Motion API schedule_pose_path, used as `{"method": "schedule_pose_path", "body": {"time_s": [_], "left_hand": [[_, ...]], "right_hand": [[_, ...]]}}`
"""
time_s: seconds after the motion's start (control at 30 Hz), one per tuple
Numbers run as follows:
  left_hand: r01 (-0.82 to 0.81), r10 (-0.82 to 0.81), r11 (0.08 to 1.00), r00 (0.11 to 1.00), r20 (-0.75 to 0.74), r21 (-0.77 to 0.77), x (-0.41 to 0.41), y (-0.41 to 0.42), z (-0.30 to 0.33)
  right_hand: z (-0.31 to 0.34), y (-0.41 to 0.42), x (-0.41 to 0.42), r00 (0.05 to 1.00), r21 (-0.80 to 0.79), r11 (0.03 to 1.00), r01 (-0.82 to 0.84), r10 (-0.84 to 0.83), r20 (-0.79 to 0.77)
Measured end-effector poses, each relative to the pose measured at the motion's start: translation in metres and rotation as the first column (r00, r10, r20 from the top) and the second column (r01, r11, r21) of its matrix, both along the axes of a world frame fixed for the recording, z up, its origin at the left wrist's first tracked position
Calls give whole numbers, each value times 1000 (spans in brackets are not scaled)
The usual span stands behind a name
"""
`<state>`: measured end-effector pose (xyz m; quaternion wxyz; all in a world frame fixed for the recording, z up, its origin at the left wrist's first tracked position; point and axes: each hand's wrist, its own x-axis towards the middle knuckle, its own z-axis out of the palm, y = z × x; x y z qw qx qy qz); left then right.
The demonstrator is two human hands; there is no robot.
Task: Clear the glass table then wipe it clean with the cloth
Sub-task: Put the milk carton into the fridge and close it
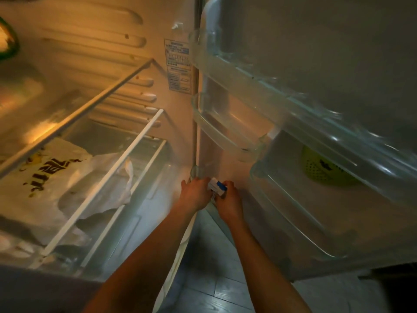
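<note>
Both bare forearms reach forward from the bottom edge toward the hinge side of an open fridge, above a grey tiled floor (pixel 216 288). At the low corner where the cabinet meets the door, the left hand (pixel 195 195) and the right hand (pixel 230 201) meet around a small white and blue carton (pixel 217 186). Fingers (pixel 228 184) of the right hand curl closed over the carton's near end, and the left hand presses against its other side, closed around it as well. To the left, inside the lit cabinet, a white plastic bag (pixel 52 177) with dark lettering lies under a glass shelf (pixel 94 102). To the right, the open door carries clear door bins (pixel 228 129), and a green perforated basket (pixel 325 168) sits in one of them. Motion blur softens that side. A printed label (pixel 178 64) is stuck on the inner wall near the hinge.
</note>
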<state>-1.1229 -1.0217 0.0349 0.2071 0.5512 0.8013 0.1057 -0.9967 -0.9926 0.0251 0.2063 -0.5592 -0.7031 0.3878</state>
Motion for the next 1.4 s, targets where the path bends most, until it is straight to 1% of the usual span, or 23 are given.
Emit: {"method": "schedule_pose_path", "body": {"time_s": [0.1, 0.17, 0.23, 0.3, 0.37, 0.43, 0.5, 0.6, 0.7, 0.87, 1.0, 1.07, 1.23, 1.3, 1.4], "left_hand": [[1, -1, 1000, 1000, 15, 14, 3, -7, 8], [-12, 11, 999, 999, 45, 40, 4, -12, 13], [-44, 37, 995, 996, 84, 86, 6, -19, 17], [-67, 58, 992, 995, 85, 105, 8, -29, 25], [-83, 74, 989, 994, 79, 120, 9, -40, 30], [-163, 147, 981, 978, 146, 107, 7, -51, 31], [-241, 215, 965, 953, 212, 102, 0, -57, 23], [-265, 236, 957, 948, 214, 118, 19, -91, 53], [-321, 297, 939, 937, 186, 120, 41, -123, 65], [-387, 383, 921, 919, 91, 43, 84, -181, 75], [-425, 427, 904, 903, 54, -40, 111, -224, 86], [-438, 440, 897, 897, 36, -55, 120, -242, 94], [-520, 520, 854, 851, 69, -22, 131, -296, 108], [-569, 567, 822, 819, 87, -5, 133, -327, 111], [-635, 632, 772, 772, 70, 28, 129, -381, 117]], "right_hand": [[3, -2, 1, 998, -27, 999, -22, 24, 61], [9, -5, 2, 995, -13, 999, -35, 36, 88], [17, -9, 2, 991, 28, 998, -61, 58, 124], [28, -15, 2, 981, 78, 992, -99, 84, 176], [35, -20, 1, 958, 179, 970, -163, 112, 263], [42, -28, 1, 941, 227, 945, -236, 163, 298], [52, -38, 1, 932, 249, 926, -283, 205, 299], [59, -52, 7, 903, 266, 889, -372, 282, 323], [64, -68, 18, 862, 236, 853, -466, 376, 340], [75, -97, 51, 795, 213, 778, -592, 519, 314], [82, -121, 77, 737, 171, 725, -667, 609, 293], [85, -136, 87, 705, 157, 696, -701, 641, 303], [106, -183, 93, 661, 160, 646, -747, 692, 292], [114, -212, 87, 611, 172, 588, -790, 737, 288], [117, -259, 71, 519, 163, 493, -854, 804, 291]]}}
